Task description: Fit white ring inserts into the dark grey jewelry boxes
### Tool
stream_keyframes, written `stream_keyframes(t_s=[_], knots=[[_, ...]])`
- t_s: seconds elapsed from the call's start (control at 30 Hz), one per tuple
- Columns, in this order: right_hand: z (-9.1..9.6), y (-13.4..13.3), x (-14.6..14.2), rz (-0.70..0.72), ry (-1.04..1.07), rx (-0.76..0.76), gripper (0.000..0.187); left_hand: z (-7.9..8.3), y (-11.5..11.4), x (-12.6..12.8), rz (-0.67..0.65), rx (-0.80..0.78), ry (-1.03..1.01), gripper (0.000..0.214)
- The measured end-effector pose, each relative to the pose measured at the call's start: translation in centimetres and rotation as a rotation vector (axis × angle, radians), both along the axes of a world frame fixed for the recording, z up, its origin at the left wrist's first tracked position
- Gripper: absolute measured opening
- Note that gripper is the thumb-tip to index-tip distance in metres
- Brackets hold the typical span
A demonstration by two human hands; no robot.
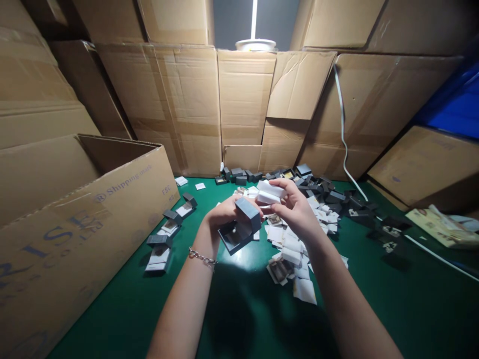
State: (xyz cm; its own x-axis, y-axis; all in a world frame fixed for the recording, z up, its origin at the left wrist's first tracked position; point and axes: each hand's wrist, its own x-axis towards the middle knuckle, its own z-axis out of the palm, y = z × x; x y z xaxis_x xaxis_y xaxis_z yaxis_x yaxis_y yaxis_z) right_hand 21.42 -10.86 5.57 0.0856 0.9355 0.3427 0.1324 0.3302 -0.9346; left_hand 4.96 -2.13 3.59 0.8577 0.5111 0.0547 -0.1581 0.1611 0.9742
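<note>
In the head view, the left hand (224, 212) grasps an open gray box (239, 232) tilted up, while the right hand (295, 209) pinches a white pad (267, 193) by its edges (fingertips keep it neat). White cards (288, 249) lie below the right hand; more gray boxes (168, 224) sit left of the left hand.

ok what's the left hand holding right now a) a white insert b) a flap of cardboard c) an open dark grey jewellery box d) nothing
c, the left hand grips the open dark grey jewellery box, while the white insert is in the right hand.
</note>
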Motion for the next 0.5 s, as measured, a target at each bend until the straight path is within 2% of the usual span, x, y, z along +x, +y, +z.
stream_keyframes(t_s=[0.1, 0.2, 0.37, 0.5], knots=[[-0.06, -0.03, 0.41, -0.040, -0.124, 0.049, 0.044, 0.08, -0.12, 0.03, 0.017, 0.005, -0.023, 0.052], [-0.20, 0.02, 0.67, -0.028, -0.165, 0.029, 0.048, 0.09, -0.06, -0.08, 0.027, 0.036, -0.011, 0.051], [-0.34, 0.22, 0.52, -0.009, -0.110, -0.061, 0.061, -0.03, 0.03, -0.25, 0.007, 0.075, 0.003, 0.057], [-0.25, 0.38, 0.38, 0.049, -0.027, -0.124, 0.064, -0.09, -0.01, -0.24, 0.013, 0.067, 0.025, 0.055]])
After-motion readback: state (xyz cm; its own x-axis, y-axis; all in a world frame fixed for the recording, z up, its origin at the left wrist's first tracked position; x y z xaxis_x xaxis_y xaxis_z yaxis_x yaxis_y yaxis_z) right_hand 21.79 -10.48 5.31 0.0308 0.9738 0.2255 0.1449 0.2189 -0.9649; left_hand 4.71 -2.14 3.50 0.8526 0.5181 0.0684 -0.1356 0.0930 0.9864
